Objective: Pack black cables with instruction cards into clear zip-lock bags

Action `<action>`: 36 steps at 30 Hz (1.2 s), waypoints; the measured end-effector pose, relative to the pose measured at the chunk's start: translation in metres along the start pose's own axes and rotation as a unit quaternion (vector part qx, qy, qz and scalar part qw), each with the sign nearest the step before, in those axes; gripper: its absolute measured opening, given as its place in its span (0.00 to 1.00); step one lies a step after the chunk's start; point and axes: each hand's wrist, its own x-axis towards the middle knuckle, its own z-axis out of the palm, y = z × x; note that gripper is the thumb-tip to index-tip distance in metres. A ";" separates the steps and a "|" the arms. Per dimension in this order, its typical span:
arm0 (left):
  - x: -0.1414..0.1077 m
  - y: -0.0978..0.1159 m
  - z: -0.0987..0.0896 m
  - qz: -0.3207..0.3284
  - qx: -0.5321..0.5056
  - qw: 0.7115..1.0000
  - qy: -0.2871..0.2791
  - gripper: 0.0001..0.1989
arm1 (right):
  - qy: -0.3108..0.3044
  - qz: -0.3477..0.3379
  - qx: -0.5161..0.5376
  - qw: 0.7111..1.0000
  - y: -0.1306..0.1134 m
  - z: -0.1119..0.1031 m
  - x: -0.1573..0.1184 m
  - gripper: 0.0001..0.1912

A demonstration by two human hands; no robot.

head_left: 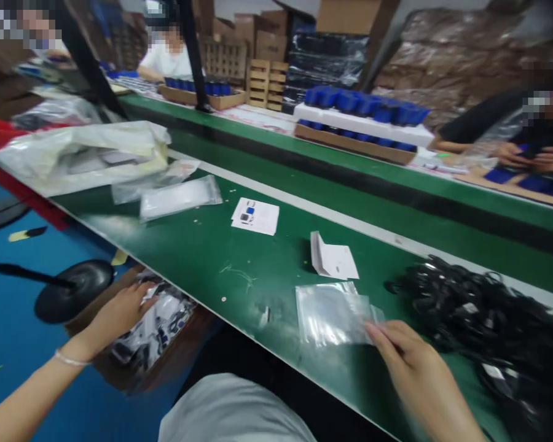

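Note:
My right hand (405, 350) pinches the edge of a clear plastic bag (332, 316) between thumb and fingers, over the green table. The bags lie flat there and look stacked. My left hand (131, 307) reaches down over a cardboard box (166, 362) below the table edge. Its fingers are partly spread on small bagged parts (156, 319) in the box. Beyond the clear bags stands a folded white leaflet (336, 258). A stack of printed leaflets (257, 216) lies farther left. A heap of black cables (465, 307) is right of my right hand.
A pack of clear bags (179, 197) and a large white plastic sack (87, 153) lie at the table's left. Blue items (368, 104) stand in trays across the table. Two co-workers sit opposite. A black round stand base (74, 291) is on the blue floor.

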 end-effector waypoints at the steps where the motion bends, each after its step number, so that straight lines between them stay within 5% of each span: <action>1: -0.005 0.006 -0.002 0.017 -0.014 0.999 -0.049 0.12 | 0.000 0.004 0.007 1.000 0.005 -0.002 0.000 0.23; 5: -0.037 0.059 -0.009 0.115 -0.106 0.956 -0.248 0.14 | 0.037 0.136 -0.018 0.990 0.022 -0.007 -0.001 0.28; 8: -0.059 0.114 -0.021 0.207 -0.175 0.903 -0.333 0.14 | 0.063 0.148 -0.017 0.987 0.026 -0.009 -0.005 0.25; 12: -0.067 0.180 -0.030 0.301 -0.291 0.840 -0.346 0.11 | 0.120 0.011 0.038 0.992 0.007 -0.006 -0.017 0.17; 17: -0.055 0.231 -0.013 0.196 -0.398 0.860 -0.252 0.13 | 0.158 -0.126 0.145 0.968 -0.036 0.010 -0.035 0.09; 23: -0.044 0.248 -0.005 0.138 -0.495 0.810 -0.284 0.16 | 0.130 -0.087 0.275 0.949 -0.060 0.034 -0.042 0.06; 27: -0.042 0.245 -0.005 0.131 -0.479 0.824 -0.275 0.17 | 0.134 -0.007 0.345 0.929 -0.063 0.041 -0.039 0.07; 36: -0.036 0.248 -0.003 0.120 -0.455 0.841 -0.267 0.19 | 0.119 0.007 0.404 0.907 -0.066 0.045 -0.026 0.18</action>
